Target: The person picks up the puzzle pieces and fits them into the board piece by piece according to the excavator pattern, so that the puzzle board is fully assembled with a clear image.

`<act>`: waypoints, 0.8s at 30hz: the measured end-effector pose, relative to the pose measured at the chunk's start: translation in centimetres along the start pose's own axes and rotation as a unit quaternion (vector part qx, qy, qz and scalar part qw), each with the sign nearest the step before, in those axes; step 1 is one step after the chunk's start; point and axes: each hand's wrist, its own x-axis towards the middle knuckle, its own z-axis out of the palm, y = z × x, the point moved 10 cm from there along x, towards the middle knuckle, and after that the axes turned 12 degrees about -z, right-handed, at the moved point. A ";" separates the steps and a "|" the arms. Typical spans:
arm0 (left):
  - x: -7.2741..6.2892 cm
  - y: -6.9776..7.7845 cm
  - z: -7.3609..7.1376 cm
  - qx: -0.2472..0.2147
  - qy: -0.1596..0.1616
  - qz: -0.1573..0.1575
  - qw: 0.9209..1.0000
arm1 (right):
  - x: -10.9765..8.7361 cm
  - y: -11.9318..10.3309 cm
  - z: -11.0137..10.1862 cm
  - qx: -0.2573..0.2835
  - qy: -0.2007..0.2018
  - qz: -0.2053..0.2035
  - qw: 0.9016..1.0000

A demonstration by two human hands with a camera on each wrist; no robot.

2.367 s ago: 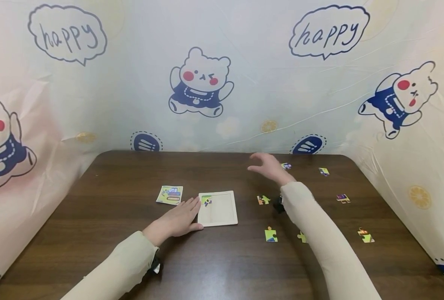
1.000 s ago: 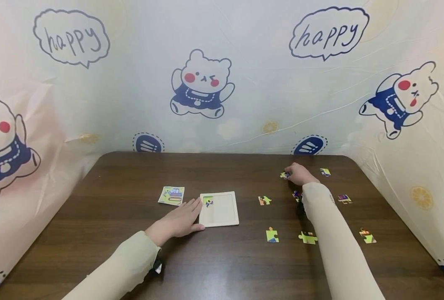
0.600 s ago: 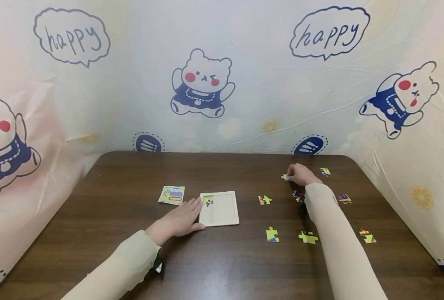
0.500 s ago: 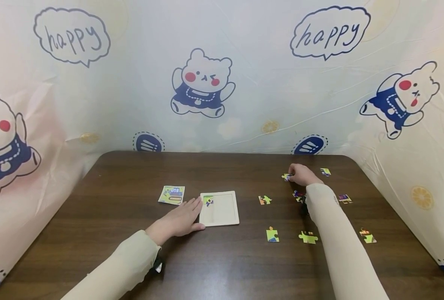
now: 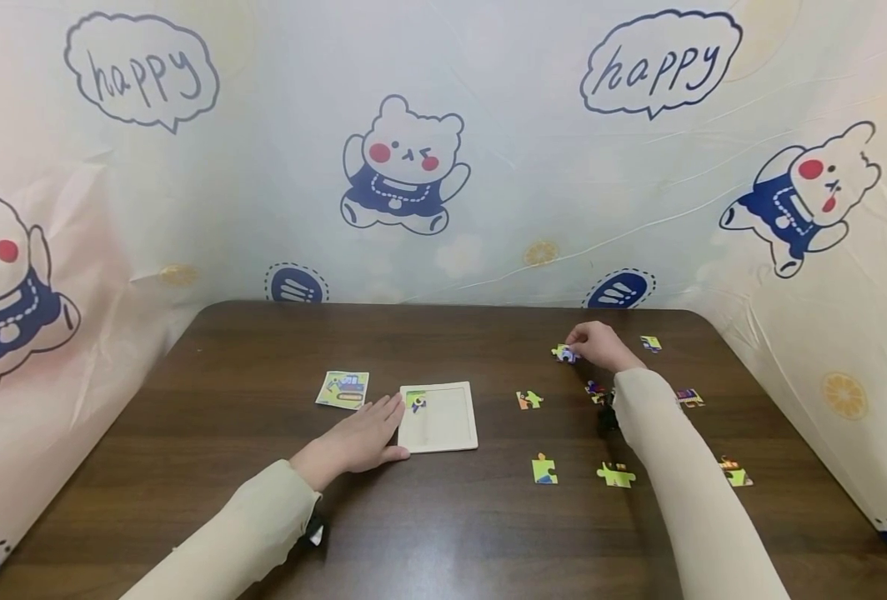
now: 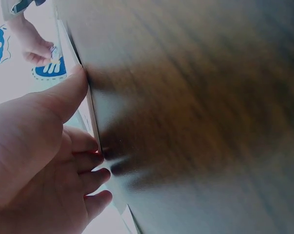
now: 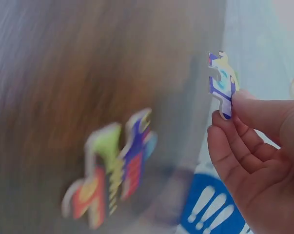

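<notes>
My right hand (image 5: 599, 344) pinches a blue, white and yellow jigsaw puzzle piece (image 7: 223, 83) between thumb and fingers, over the back right of the table. In the head view that piece sticks out left of the fingertips. My left hand (image 5: 357, 435) lies with extended fingers against the left edge of a white square puzzle tray (image 5: 458, 445). One green puzzle piece (image 5: 414, 402) sits in the tray's upper left corner. Seen from the left wrist, the thumb and fingertips meet the tray's edge. Below the right hand, a red, green and blue piece (image 7: 132, 165) lies on the table.
A printed picture card (image 5: 343, 390) lies left of the tray. Loose puzzle pieces are spread over the right side, among them an orange and green one (image 5: 529, 400), a green one (image 5: 616, 475) and a far one (image 5: 650, 343). A patterned curtain (image 5: 488, 167) hangs behind the table.
My right hand first moved right to the back puzzle piece and took hold of it; now it has raised the piece and shifted slightly left. My left hand has stayed at the tray.
</notes>
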 end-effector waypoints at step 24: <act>0.1 0.0 -0.1 0.006 0.001 0.002 1.000 | 3.3 -16.2 9.8 0.087 -0.084 -0.078 0.990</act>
